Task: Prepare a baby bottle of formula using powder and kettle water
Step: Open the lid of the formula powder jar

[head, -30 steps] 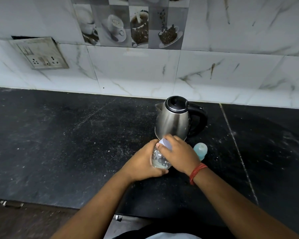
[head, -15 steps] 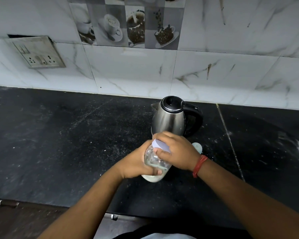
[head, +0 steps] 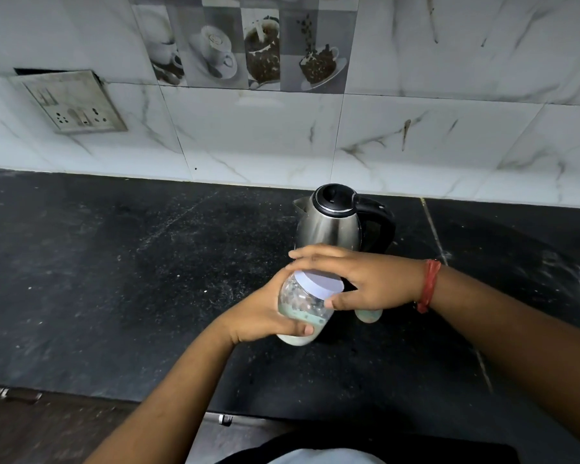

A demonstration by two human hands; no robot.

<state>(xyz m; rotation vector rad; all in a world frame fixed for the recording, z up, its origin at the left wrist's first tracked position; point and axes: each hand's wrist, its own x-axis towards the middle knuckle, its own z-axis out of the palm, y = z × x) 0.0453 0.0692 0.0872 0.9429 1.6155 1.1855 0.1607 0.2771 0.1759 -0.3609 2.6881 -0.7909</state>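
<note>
Bottle [head: 303,304] tilted above surface [head: 148,279], near kettle [head: 330,226]. Your left hand [head: 265,316] grips body as anchor; right hand [head: 365,283] fingers clasp white collar [head: 320,283], likely tightening it.

The bottle [head: 303,308] is sitting tilted at the view's centre, above the counter [head: 114,279], its cap end leaning toward 1 o'clock. The left hand [head: 265,316] is gripping it from 8 o'clock; the right hand [head: 365,284] is lying over its cap [head: 320,283] from 2 o'clock. The kettle [head: 332,226] is standing at 12 o'clock, behind both hands, its handle pointing to 3 o'clock. The dome [head: 369,314] is lying at 3 o'clock of the bottle, under the right hand. The socket [head: 71,102] is sitting on the wall at 10 o'clock.
</note>
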